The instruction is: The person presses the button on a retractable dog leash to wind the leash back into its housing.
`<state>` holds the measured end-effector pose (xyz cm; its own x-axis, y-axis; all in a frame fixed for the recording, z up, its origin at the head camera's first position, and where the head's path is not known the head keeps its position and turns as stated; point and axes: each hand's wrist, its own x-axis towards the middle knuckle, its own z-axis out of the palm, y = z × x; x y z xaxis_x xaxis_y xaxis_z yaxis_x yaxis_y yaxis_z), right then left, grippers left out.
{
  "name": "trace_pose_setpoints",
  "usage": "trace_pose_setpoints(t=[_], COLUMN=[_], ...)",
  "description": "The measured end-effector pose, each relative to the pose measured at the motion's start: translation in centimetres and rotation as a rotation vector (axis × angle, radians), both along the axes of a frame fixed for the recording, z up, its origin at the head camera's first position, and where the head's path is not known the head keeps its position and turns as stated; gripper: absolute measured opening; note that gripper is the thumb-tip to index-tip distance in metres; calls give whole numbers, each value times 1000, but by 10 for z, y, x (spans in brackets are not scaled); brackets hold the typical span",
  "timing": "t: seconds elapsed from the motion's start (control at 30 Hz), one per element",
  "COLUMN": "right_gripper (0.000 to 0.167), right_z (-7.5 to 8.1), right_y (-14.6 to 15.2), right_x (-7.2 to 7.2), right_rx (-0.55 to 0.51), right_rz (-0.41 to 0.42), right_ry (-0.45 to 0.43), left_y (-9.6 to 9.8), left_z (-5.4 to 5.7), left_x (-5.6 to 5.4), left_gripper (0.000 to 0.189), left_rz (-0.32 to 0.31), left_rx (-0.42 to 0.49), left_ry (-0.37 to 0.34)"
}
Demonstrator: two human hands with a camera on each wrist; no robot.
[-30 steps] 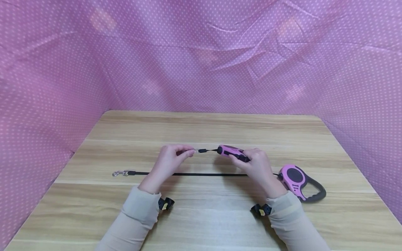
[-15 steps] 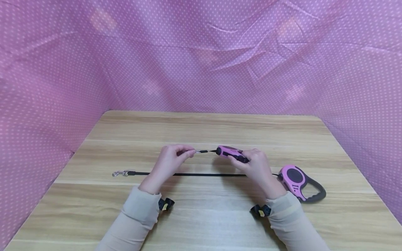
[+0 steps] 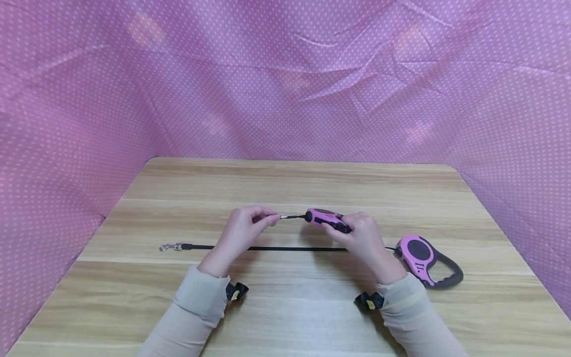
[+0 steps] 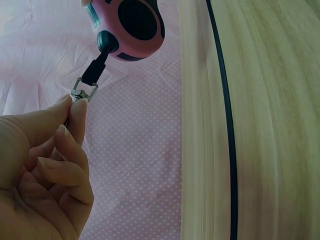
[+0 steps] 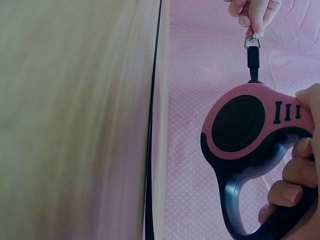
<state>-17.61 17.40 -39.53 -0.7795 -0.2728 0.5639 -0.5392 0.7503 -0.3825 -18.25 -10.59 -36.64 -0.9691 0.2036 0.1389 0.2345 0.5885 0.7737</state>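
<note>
My right hand (image 3: pixel 363 238) holds a pink and black retractable dog leash (image 5: pixel 237 122) above the table, its fingers curled through the black loop handle (image 5: pixel 231 200). A short length of black strap (image 5: pixel 253 59) comes out of the nozzle. At the strap's end is a silver snap hook (image 4: pixel 75 93), pinched between the thumb and forefinger of my left hand (image 3: pixel 241 228); most of the hook is hidden by those fingers. The other left fingers are loosely curled. The strap runs roughly level between my two hands.
A second pink and black retractable leash (image 3: pixel 419 250) lies at the right of the wooden table (image 3: pixel 294 317). Its black strap (image 3: pixel 285 248) stretches left under my wrists to a silver snap hook (image 3: pixel 171 246). Pink dotted cloth (image 3: pixel 285 99) hangs around the table's back and sides.
The held leash body has shifted slightly left and down, a little closer to my left hand. The hook and strap end have turned to show edge-on. The leash on the table has stayed put.
</note>
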Motion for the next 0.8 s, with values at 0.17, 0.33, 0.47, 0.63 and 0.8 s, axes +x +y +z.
trace_pose_setpoints(t=[0.17,0.33,0.47,0.63,0.8], right_gripper=[40,39,40,43,42], right_z=[-1,-3,-4,-4,-3], right_y=[-1,-2,-3,-3,-4], right_x=[1,1,1,1,1], right_rx=[4,-1,-3,7,11], right_rz=[8,21,27,27,27], right_ry=[23,56,68,78,67], left_y=[1,2,3,5,5], left_z=[1,1,0,-1,-1], left_x=[1,3,3,3,3], left_gripper=[16,17,18,19,20], left_rz=[1,-3,-1,-5,-15], left_rx=[-4,-3,-5,-12,-7], left_ry=[1,-11,-15,-8,12])
